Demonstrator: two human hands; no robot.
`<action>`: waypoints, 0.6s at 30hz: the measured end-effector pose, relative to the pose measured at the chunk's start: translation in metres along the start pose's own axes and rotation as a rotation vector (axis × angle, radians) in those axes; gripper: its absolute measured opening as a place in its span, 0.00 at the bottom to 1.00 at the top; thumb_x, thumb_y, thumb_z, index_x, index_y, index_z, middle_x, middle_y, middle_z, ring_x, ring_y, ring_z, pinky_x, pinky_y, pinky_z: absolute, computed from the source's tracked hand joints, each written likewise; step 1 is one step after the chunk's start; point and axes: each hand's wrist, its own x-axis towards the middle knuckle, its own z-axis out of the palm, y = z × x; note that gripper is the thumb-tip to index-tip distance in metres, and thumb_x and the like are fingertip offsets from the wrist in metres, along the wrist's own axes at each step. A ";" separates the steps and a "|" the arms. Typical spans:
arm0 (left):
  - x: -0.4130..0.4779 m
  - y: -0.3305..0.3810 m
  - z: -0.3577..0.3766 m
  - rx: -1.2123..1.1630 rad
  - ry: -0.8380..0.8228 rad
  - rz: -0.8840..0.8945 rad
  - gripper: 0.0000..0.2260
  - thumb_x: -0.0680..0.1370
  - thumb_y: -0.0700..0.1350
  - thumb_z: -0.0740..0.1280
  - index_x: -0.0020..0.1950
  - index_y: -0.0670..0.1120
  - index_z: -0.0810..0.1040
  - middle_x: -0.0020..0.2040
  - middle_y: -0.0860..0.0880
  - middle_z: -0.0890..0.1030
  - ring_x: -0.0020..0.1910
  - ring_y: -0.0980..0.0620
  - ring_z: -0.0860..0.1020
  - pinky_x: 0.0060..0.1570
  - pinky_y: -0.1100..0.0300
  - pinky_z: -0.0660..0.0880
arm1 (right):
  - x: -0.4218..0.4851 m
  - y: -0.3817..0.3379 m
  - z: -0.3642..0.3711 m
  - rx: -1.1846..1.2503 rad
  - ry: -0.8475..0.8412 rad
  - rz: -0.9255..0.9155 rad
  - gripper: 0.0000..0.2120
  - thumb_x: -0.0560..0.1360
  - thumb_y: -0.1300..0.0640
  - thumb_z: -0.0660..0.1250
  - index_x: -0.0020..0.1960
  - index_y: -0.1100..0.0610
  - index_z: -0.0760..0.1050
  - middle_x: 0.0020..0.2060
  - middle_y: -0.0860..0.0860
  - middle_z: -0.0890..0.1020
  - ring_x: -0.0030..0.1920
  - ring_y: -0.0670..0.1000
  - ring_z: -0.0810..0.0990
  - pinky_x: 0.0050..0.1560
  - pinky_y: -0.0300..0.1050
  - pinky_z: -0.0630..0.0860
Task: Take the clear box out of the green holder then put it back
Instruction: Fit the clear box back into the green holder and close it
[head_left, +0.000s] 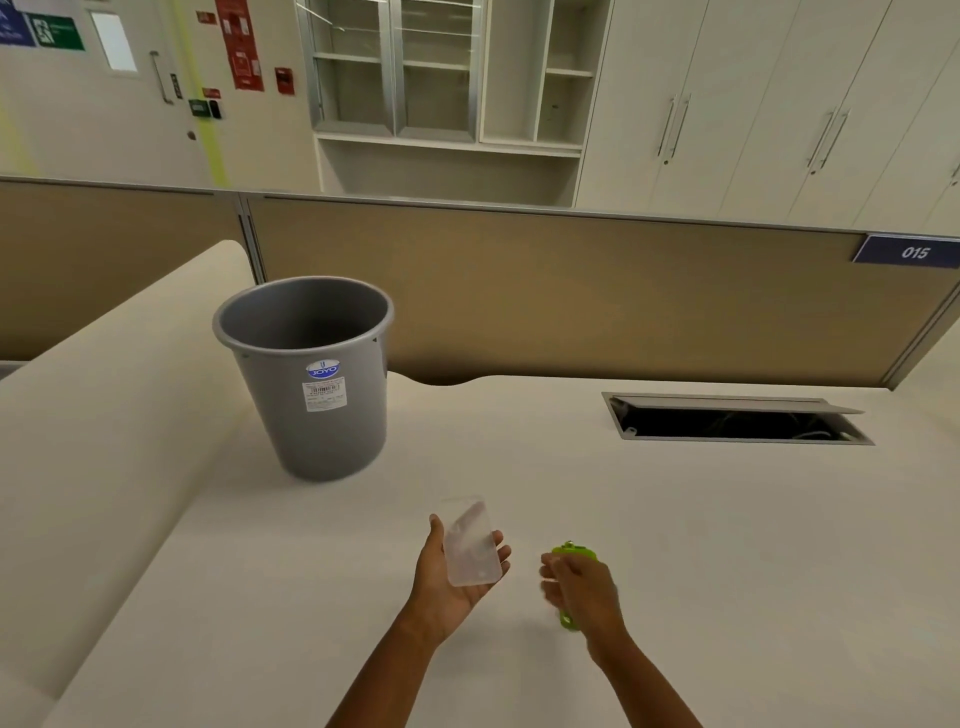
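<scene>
The clear box (470, 540) is a flat, frosted, rounded rectangle. It lies in the palm of my left hand (447, 577), above the white desk, with thumb and fingers curled at its edges. The box is out of the green holder (571, 553), a bright green plastic piece mostly hidden behind my right hand (582, 584). My right hand is closed around the holder, a short way right of the box. Green bits show above the knuckles and below the wrist. The right hand is motion-blurred.
A grey plastic bin (311, 374) stands on the white desk (675, 545) at the back left. An open cable hatch (737, 421) is sunk in the desk at the back right. A brown partition (571, 291) closes the far edge.
</scene>
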 end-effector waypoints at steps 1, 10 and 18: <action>0.001 0.000 -0.001 0.008 0.002 0.001 0.24 0.79 0.59 0.49 0.51 0.44 0.75 0.31 0.39 0.84 0.41 0.41 0.76 0.32 0.53 0.80 | 0.004 0.005 -0.003 -0.193 0.077 -0.103 0.11 0.76 0.67 0.58 0.49 0.67 0.79 0.46 0.61 0.80 0.42 0.57 0.79 0.38 0.29 0.74; 0.003 -0.001 -0.011 0.030 -0.013 0.004 0.23 0.79 0.58 0.49 0.54 0.43 0.74 0.36 0.39 0.85 0.32 0.42 0.84 0.33 0.53 0.81 | 0.043 0.036 -0.019 -0.363 0.149 -0.056 0.21 0.76 0.60 0.62 0.68 0.62 0.67 0.61 0.64 0.76 0.62 0.62 0.74 0.60 0.51 0.71; 0.000 -0.003 -0.017 0.051 -0.024 -0.029 0.23 0.80 0.58 0.48 0.59 0.43 0.72 0.38 0.38 0.85 0.35 0.41 0.84 0.34 0.53 0.81 | 0.060 0.042 -0.026 -0.083 0.145 0.142 0.14 0.72 0.65 0.67 0.58 0.67 0.77 0.46 0.60 0.79 0.47 0.60 0.78 0.49 0.53 0.78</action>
